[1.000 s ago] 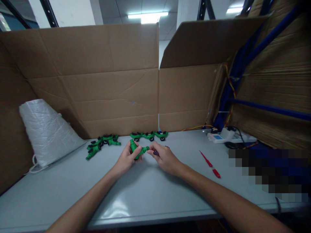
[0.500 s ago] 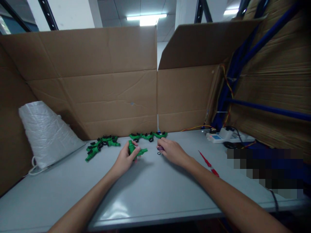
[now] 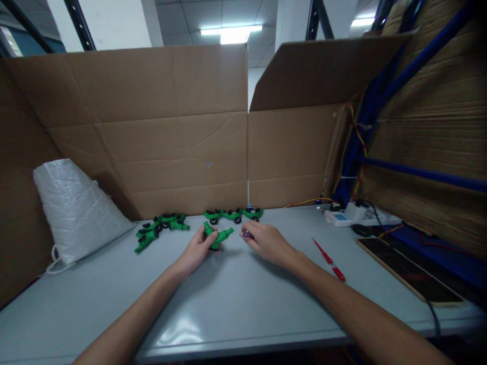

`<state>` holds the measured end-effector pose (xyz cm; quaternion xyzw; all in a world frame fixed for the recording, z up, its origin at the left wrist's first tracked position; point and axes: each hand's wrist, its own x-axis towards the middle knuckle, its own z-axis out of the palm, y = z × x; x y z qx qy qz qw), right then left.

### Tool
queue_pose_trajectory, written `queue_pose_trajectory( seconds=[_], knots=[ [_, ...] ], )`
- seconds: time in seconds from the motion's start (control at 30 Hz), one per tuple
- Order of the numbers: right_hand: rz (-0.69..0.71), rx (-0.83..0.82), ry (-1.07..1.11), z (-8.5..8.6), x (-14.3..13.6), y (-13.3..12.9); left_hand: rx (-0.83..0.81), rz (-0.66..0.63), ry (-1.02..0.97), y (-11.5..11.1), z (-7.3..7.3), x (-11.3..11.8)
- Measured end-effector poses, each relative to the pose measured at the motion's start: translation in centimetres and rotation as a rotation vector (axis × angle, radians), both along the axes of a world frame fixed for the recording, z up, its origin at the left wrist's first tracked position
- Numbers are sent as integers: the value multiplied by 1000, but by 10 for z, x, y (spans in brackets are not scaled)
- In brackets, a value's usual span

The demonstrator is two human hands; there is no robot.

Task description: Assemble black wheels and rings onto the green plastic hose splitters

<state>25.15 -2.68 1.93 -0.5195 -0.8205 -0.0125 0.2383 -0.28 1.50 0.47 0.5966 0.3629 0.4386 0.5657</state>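
My left hand (image 3: 197,249) is closed around a green pipe-like part (image 3: 221,237) with stubby outlets, held just above the table. To its right, my right hand (image 3: 266,242) has its fingers closed on a small purple piece (image 3: 248,235), its tip a short way from the green part's outlet. Behind my hands, a row of green parts with black fittings (image 3: 231,216) lies along the cardboard. Another group of green parts (image 3: 147,237) rests to the left of my left hand.
A red pen-like tool (image 3: 327,257) lies right of my right hand. A white wrapped bag (image 3: 76,213) leans at the left. Cardboard walls (image 3: 171,142) stand behind the table (image 3: 243,309). A power strip (image 3: 342,217), cables and a dark framed panel (image 3: 411,271) are at the right.
The green part in my left hand has turned. My right hand has shifted slightly left and down, and the small black ring that lay below it is no longer visible on the table.
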Motion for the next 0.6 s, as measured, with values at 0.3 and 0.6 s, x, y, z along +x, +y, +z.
queue_pose_trajectory(
  seconds=[0.3, 0.6],
  knots=[
    [166, 79, 70, -8, -4, 0, 52, 59, 60, -2, 8, 0],
    [203, 10, 202, -9, -21, -12, -39, 18, -106, -8, 16, 0]
  ],
)
